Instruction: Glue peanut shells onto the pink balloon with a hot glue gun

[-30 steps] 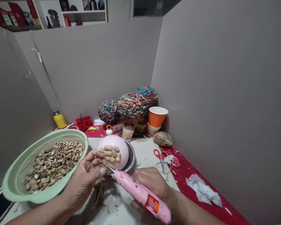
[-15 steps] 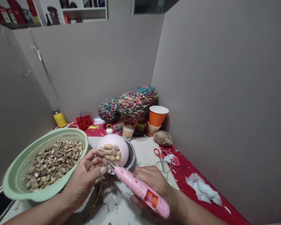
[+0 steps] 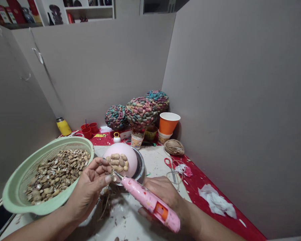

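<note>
Hands: two, bare, apart from each other. The left hand (image 3: 91, 187) pinches one small, pale shell piece (image 3: 114, 178) between thumb and fingers. The right hand (image 3: 165, 192) is wrapped round one pink glue gun (image 3: 149, 201): glossy plastic, flecked with residue, an orange part showing through an opening in its side. Its tapered metal nozzle (image 3: 118, 175) points at the left fingertips, right by the shell piece; whether they touch I cannot tell.

Just beyond the left fingertips: one smooth, rounded pink dome (image 3: 131, 155), sitting in one shiny metal bowl (image 3: 141, 165). On the dome, a patch of tan, ridged peanut shells (image 3: 117, 162); I count seven, though the fingers may cover more.

Left of the left hand: one pale green plastic basket (image 3: 20, 182), perforated walls, heaped with rough, loose shells (image 3: 57, 174), too many to count.

Well past both hands, on the far side of the desk (image 3: 154, 162): three knobbly, multicoloured balls (image 3: 141, 113); one smooth, flared orange cup (image 3: 168, 125), stacked over a patterned cup (image 3: 163, 139). Farther off, toward the left hand's side: three red cups (image 3: 86, 133) and one yellow bottle (image 3: 63, 127), dark-capped.

Beyond the right hand: one coil of fibrous tan cord (image 3: 174, 147) and one pair of red-handled scissors (image 3: 168, 162). To its right: one crumpled white tissue (image 3: 217, 201) on red cloth (image 3: 203, 174).
</note>
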{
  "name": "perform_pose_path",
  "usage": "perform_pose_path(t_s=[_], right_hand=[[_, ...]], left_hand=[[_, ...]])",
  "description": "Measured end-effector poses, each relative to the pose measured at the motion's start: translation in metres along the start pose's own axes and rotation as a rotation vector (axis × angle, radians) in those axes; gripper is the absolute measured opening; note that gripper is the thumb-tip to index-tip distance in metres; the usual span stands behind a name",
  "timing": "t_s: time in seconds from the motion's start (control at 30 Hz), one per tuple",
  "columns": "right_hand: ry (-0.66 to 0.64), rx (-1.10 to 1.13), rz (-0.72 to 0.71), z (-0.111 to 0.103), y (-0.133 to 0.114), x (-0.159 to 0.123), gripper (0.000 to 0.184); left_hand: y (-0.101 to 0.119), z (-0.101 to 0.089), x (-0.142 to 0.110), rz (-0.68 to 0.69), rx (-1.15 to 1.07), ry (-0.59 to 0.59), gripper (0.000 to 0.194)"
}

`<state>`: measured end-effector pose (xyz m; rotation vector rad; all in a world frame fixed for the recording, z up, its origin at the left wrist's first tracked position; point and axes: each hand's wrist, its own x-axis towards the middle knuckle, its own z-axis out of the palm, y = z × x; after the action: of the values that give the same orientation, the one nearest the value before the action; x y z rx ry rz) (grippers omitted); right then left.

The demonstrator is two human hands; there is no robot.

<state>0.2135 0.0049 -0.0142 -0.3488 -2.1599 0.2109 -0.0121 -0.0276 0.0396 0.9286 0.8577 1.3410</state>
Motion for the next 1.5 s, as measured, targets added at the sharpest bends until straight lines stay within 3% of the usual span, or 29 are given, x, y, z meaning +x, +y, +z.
perform_pose_path(t_s=[1.5], right_hand=[[-0.040,0.050,0.011,-0.0003,0.0010,-0.0024,0.038]], left_hand=[[0.0026,0.0013,0.0022,0.105,-0.048,0.092,0.036]])
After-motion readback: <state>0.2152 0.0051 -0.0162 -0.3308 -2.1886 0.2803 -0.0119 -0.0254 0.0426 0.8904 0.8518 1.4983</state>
